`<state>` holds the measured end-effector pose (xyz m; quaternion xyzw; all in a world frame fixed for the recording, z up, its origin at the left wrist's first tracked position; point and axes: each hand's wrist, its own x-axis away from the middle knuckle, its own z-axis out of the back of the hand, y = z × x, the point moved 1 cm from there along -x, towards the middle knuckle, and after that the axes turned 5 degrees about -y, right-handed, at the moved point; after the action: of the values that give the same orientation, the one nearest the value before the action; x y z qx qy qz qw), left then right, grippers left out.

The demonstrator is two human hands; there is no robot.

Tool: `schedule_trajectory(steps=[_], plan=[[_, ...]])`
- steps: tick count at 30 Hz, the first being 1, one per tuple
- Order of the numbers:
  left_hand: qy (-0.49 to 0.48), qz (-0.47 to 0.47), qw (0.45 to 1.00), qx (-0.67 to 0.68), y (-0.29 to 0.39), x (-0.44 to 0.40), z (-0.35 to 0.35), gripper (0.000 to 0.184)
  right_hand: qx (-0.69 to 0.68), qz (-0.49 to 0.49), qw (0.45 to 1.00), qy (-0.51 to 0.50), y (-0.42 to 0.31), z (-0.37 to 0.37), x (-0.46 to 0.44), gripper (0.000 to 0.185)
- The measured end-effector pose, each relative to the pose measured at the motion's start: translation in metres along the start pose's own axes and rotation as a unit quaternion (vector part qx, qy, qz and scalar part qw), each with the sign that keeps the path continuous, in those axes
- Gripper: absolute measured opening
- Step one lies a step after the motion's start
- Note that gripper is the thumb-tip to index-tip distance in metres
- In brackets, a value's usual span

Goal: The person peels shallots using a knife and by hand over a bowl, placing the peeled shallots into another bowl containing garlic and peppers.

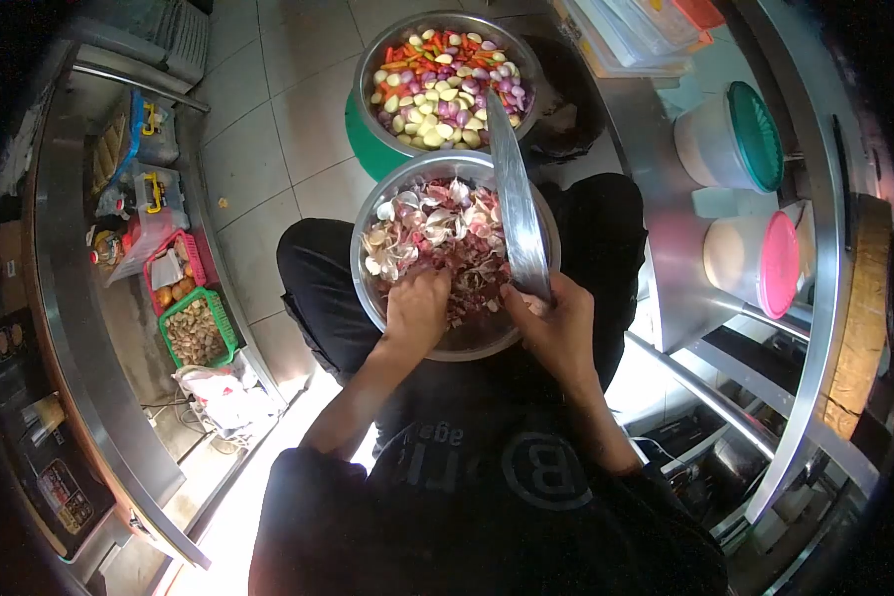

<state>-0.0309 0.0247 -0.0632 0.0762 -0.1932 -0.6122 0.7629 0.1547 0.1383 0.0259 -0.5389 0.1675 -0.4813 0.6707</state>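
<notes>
A metal bowl [366,214] rests in my lap between my knees, filled with garlic cloves and shallots [422,223] among loose reddish and pale skins [477,273]. My left hand [419,306] reaches into the bowl from the near left, its fingertips buried in the skins, so whatever they touch is hidden. In my right hand [556,323], at the bowl's right rim, is a large knife [517,199]. Its broad blade points up and away, over the bowl's right side. Beyond stands a second metal bowl [368,74] with peeled garlic, shallots and red and orange chillies [437,60].
A green round object [366,149] shows under the far bowl. On the left shelf are a green basket [230,333] of small brownish pieces and a pink basket [194,260]. Tubs with a green lid [755,137] and a pink lid [780,263] stand on the right shelf.
</notes>
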Motion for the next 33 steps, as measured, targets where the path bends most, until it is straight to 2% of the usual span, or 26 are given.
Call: schedule_trajectory(steps=[2,4,5,6,7,8,10,11,13,15,18,20,22,25,31,33], plan=[[0.023,-0.002,1.0,0.01,0.002,-0.001,0.007,0.036,0.011,0.001,1.0,-0.005,-0.002,0.001,0.0,0.022],[0.027,0.021,0.985,0.167,0.008,-0.002,0.034,0.037,0.021,-0.001,1.0,-0.009,-0.006,0.003,0.002,0.021],[0.025,0.019,0.986,0.166,0.007,-0.001,0.041,0.037,0.023,0.023,0.999,-0.016,-0.01,0.004,0.002,0.02],[-0.015,0.041,0.938,0.344,0.004,-0.001,0.046,0.034,0.025,0.046,0.998,-0.024,-0.013,0.003,0.002,0.019],[-0.054,0.063,0.857,0.509,0.004,0.0,0.051,0.032,0.024,0.046,0.998,-0.023,-0.015,0.002,0.003,0.019],[-0.055,0.063,0.858,0.507,0.006,0.001,0.059,0.032,0.018,0.056,0.998,-0.031,-0.016,0.001,0.003,0.018],[-0.05,0.069,0.746,0.661,0.012,0.007,0.072,0.027,0.01,0.067,0.997,-0.038,-0.015,0.0,0.003,0.017],[-0.05,0.068,0.747,0.66,0.014,0.009,0.075,0.027,0.014,0.085,0.995,-0.052,-0.013,-0.001,0.003,0.018],[-0.03,0.089,0.7,0.708,0.017,0.014,0.078,0.026,0.018,0.103,0.992,-0.065,-0.014,-0.002,0.004,0.019],[-0.017,0.086,0.693,0.715,0.023,0.016,0.08,0.027,0.022,0.19,0.981,-0.043,-0.024,-0.004,0.006,0.022],[-0.009,0.085,0.691,0.718,0.03,0.018,0.08,0.031,0.034,0.209,0.976,-0.051,-0.034,-0.005,0.013,0.025],[0.011,0.05,0.69,0.722,0.036,0.018,0.08,0.031,0.044,0.218,0.974,-0.036,-0.034,-0.01,0.015,0.026],[0.01,0.046,0.693,0.719,0.04,0.019,0.08,0.03,0.026,0.145,0.989,-0.027,-0.028,-0.013,0.016,0.026],[0.006,0.061,0.683,0.728,0.044,0.019,0.08,0.03,-0.003,0.097,0.995,-0.015,-0.017,-0.013,0.014,0.025],[0.011,0.072,0.695,0.716,0.049,0.02,0.081,0.025,-0.016,0.133,0.991,-0.016,-0.016,-0.01,0.014,0.026],[0.029,0.088,0.699,0.709,0.05,0.021,0.082,0.024,-0.022,0.118,0.993,-0.013,-0.016,-0.008,0.015,0.026]])
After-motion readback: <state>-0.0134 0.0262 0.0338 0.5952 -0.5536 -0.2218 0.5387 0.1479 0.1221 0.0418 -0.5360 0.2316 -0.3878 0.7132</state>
